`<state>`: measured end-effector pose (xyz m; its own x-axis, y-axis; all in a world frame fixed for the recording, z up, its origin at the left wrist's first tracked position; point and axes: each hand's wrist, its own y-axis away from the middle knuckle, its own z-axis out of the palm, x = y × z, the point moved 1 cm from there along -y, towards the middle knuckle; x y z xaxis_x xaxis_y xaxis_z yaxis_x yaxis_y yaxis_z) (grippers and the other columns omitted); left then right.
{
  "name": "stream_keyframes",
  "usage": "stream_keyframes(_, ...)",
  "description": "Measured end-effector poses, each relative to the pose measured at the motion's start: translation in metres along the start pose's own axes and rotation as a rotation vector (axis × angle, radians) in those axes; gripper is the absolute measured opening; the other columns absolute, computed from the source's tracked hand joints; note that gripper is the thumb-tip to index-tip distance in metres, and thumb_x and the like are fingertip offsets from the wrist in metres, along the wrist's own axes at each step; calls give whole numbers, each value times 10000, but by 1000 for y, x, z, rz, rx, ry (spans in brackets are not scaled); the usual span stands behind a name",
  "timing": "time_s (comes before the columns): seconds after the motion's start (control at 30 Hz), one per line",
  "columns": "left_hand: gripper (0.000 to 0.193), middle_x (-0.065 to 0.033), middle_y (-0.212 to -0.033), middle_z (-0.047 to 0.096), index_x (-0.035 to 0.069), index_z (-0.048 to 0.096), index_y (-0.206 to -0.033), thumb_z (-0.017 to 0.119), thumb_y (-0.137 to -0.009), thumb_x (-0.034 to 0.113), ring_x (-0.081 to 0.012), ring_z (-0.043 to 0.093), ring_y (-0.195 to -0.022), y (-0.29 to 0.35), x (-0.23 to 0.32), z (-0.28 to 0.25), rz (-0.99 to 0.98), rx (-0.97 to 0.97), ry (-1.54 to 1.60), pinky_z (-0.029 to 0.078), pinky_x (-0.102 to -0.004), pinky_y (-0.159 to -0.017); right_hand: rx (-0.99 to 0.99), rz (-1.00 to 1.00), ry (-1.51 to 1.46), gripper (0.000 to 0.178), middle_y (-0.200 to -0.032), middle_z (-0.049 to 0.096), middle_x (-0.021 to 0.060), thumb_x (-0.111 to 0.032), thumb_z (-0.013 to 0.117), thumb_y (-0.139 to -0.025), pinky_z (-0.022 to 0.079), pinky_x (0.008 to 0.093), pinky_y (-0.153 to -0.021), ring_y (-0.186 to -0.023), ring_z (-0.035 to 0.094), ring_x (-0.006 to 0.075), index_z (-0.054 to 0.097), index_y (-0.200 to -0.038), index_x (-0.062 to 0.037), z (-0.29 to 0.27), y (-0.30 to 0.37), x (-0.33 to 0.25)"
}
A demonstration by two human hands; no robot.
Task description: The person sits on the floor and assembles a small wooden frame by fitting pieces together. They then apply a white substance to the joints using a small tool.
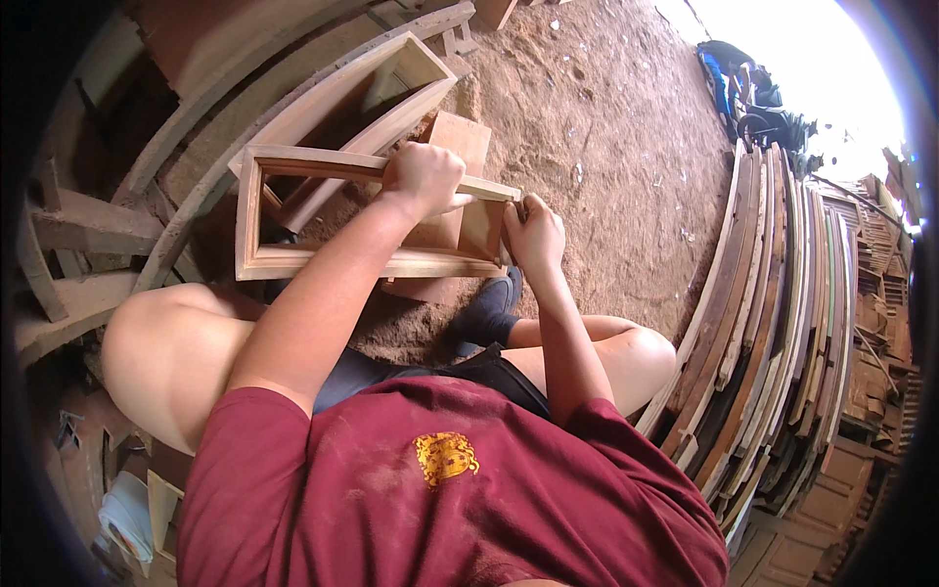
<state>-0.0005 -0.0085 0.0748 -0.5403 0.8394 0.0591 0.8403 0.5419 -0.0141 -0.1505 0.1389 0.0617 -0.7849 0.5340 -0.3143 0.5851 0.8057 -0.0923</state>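
A long rectangular wooden frame (377,266), pale and bare, lies across in front of me above my bent legs. My left hand (423,181) is closed over its far rail, right of the middle, with the thumb along the wood. At the frame's right end my right hand (535,235) is closed, its curled fingers pressed to the end piece near the corner. Whatever may be inside those fingers is hidden. Beyond the held frame rests a second wooden frame or box (406,115), tilted. A flat wooden board (462,137) shows behind my left hand.
Brown, dusty ground (626,127) stretches ahead. Along the right lies a stack of long timber strips (758,323), with a dark motorcycle (768,122) past its far end. Curved wooden pieces (196,210) crowd the left side. A dark shoe (489,308) is below the frame's right end.
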Motion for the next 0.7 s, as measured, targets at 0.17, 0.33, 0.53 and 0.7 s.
stream_keyframes(0.17, 519, -15, -744, 711, 151, 738, -800, 683, -740, 663, -190, 711, -691, 0, -2, 1, 12, 19, 9, 554, -353, -575, -241, 52, -59, 332, -698, 641, 195, -361, 667, -845, 495, 440, -656, -694, 652, 372, 623, -798, -35, -7, 46, 13)
stream_keyframes(0.33, 518, -19, -742, 711, 149, 740, -806, 679, -745, 660, -189, 708, -682, -1, 0, -2, -8, -3, 1, 555, -357, -574, -100, -9, -89, 305, -707, 650, 181, -338, 660, -847, 493, 453, -664, -703, 650, 369, 625, -806, -38, -2, 10, 7)
stream_keyframes(0.53, 530, -16, -743, 710, 147, 739, -805, 682, -735, 669, -189, 705, -676, -3, -1, 1, 16, 1, -9, 552, -360, -570, -162, 37, -18, 361, -756, 672, 198, -398, 646, -847, 510, 466, -715, -764, 666, 381, 650, -833, -37, -3, 2, 10)
stream_keyframes(0.7, 533, -11, -764, 715, 146, 738, -800, 684, -730, 671, -186, 710, -700, -3, -2, 2, -3, -4, -8, 555, -350, -585, -414, -1, -100, 344, -738, 672, 195, -393, 662, -848, 515, 463, -670, -737, 671, 378, 673, -869, -49, -15, 39, 22)
